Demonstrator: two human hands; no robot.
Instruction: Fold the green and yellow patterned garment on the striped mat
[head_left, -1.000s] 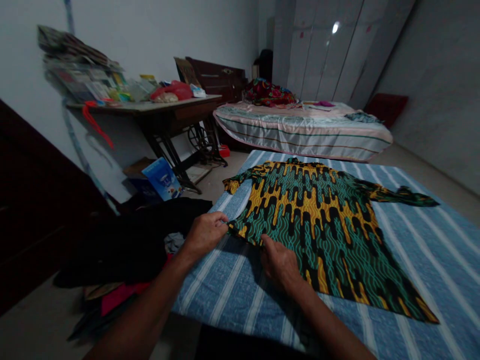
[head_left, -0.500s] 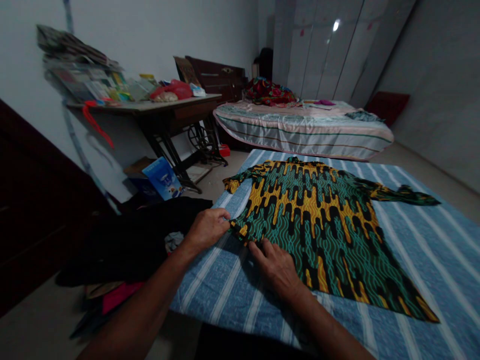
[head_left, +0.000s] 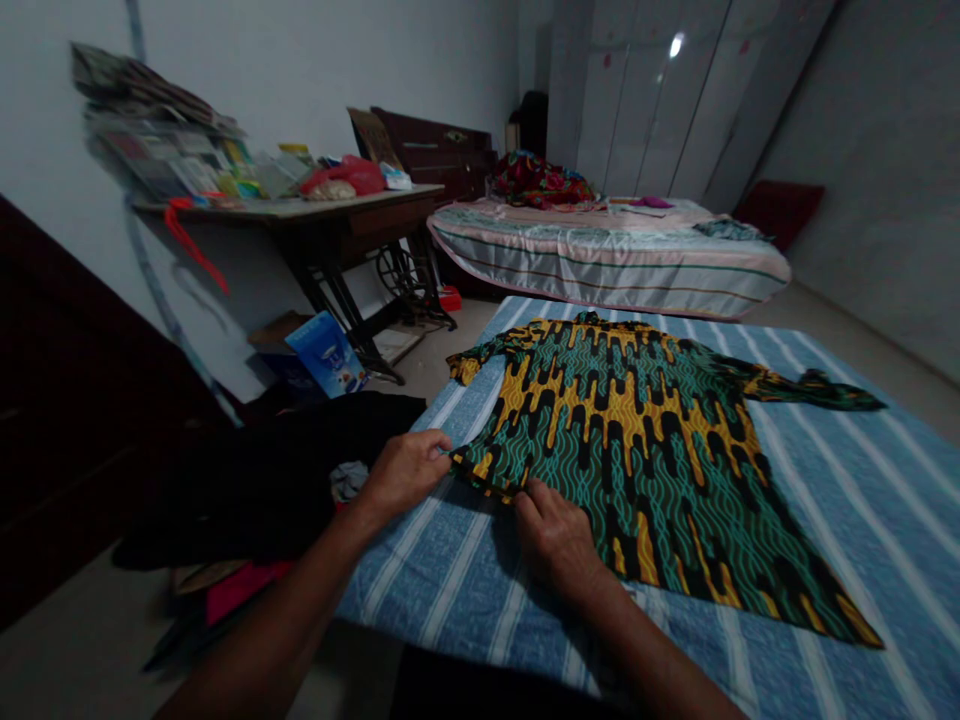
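A green, yellow and black patterned shirt [head_left: 637, 430] lies spread on a blue-and-white striped cloth [head_left: 847, 500], its collar at the far side and its sleeves out to both sides. My left hand [head_left: 409, 470] pinches the near left corner of the hem between thumb and fingers, lifting it slightly. Farther right along the same hem, my right hand [head_left: 556, 530] is closed on the edge with curled fingers. The right part of the hem lies flat. My right fingertips are partly hidden by the hand.
Dark clothes [head_left: 277, 470] are piled left of the striped surface. Beyond them stand a blue box [head_left: 328, 355] and a sewing machine table [head_left: 360, 205] loaded with bags. A bed [head_left: 600, 250] with bedding is at the back, before a pale wardrobe [head_left: 637, 110].
My left hand has drawn the hem corner slightly left and toward me. My right hand's fingers have gone from spread to closed on the hem.
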